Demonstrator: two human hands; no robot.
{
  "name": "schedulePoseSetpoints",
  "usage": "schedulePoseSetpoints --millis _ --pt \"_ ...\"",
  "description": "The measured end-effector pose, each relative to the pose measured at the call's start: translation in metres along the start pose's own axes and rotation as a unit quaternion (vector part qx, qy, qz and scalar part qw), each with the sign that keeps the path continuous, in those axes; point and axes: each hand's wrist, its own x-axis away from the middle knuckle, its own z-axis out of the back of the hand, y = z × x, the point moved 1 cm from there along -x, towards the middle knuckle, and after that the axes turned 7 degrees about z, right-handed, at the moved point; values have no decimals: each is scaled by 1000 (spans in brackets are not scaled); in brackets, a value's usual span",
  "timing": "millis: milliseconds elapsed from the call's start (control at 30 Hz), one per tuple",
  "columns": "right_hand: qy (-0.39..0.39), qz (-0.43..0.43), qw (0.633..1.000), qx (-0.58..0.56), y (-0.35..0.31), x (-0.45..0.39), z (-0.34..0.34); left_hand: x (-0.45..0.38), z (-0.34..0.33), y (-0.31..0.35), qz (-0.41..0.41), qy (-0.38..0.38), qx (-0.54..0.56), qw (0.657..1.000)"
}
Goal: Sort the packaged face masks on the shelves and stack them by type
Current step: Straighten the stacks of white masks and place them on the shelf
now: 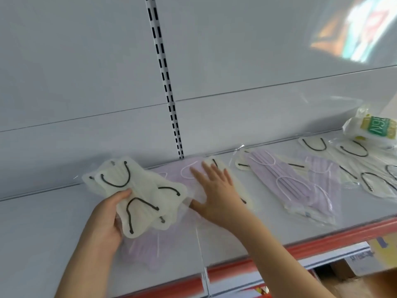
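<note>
a shop is indicated: a white metal display shelf (53, 229) with a red price rail (322, 239) is seen below the right hand (217, 196), a slotted upright (165, 82) above it, and packaged face masks (285, 181) to its right.

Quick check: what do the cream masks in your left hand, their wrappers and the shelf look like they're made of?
Cream masks: soft pleated, probably nonwoven fabric, matte, with black cord ear loops. Wrappers: thin clear plastic film, judging by glossy transparent edges. Shelf: seemingly painted metal, smooth pale grey with faint sheen.
</note>
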Motion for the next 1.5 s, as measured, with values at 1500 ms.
schedulePoseSetpoints --millis 1500 --pt "19 -297 950 97 10 16 10 2 77 28 -99 20 171 980"
